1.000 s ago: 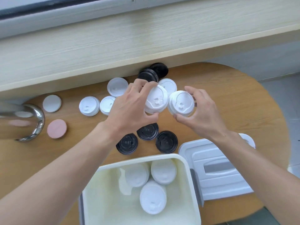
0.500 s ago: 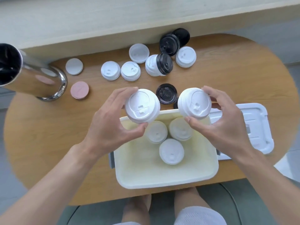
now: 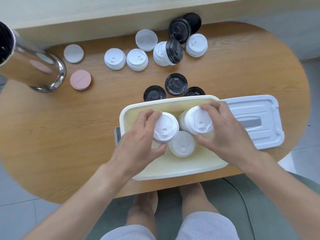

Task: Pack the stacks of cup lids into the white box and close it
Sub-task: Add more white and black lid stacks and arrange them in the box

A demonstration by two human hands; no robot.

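The open white box (image 3: 180, 172) stands at the table's near edge. My left hand (image 3: 138, 144) grips a stack of white lids (image 3: 165, 127) inside the box at its left. My right hand (image 3: 223, 134) grips a second white stack (image 3: 198, 120) at the box's back right. A third white stack (image 3: 182, 144) stands in the box between them; others beneath are hidden. The box's white cover (image 3: 252, 122) lies flat to the right. More white lid stacks (image 3: 115, 58) (image 3: 137, 59) (image 3: 196, 45) and black lids (image 3: 175, 84) (image 3: 180, 31) sit further back.
A shiny metal cylinder (image 3: 31, 66) stands at the left of the oval wooden table (image 3: 69, 127). A pink disc (image 3: 80, 80) and a white disc (image 3: 73, 53) lie beside it. A light wooden ledge (image 3: 86, 11) runs along the back. My knees show below the table edge.
Both hands have carried their white lid stacks from above the table's middle down into the box. The camera view has tilted downward toward the box.
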